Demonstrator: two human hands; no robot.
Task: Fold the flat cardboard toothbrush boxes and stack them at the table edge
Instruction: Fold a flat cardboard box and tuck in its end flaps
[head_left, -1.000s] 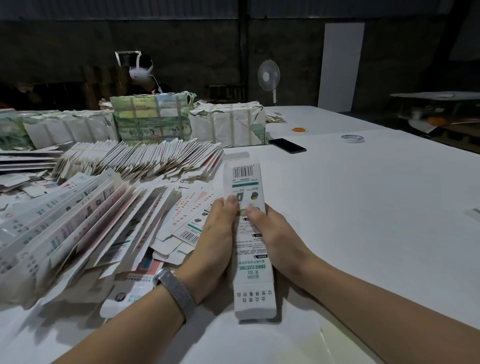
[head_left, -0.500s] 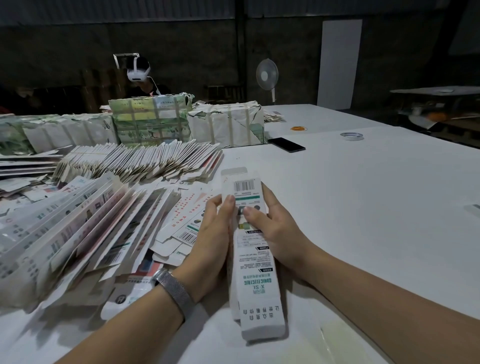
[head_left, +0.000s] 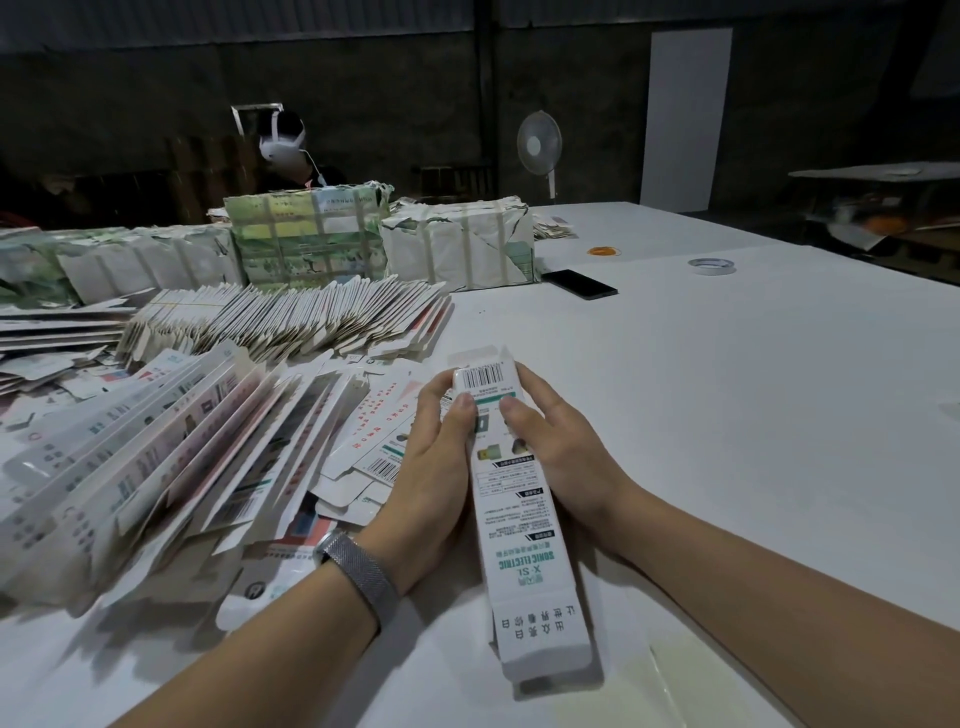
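Lifted nearer, the long white printed cardboard box (head_left: 524, 519) sits pinched by both hands' fingers (head_left: 462, 410); overpressing could crush it.

Both forearms reach forward over the white table, wrists close together. The left hand (head_left: 434, 457), a woven metal band on its wrist, and the right hand (head_left: 558, 447) face each other, fingers curled and thumbs pressed on top, gripping the far end of a long white printed cardboard box (head_left: 519, 525) between them.
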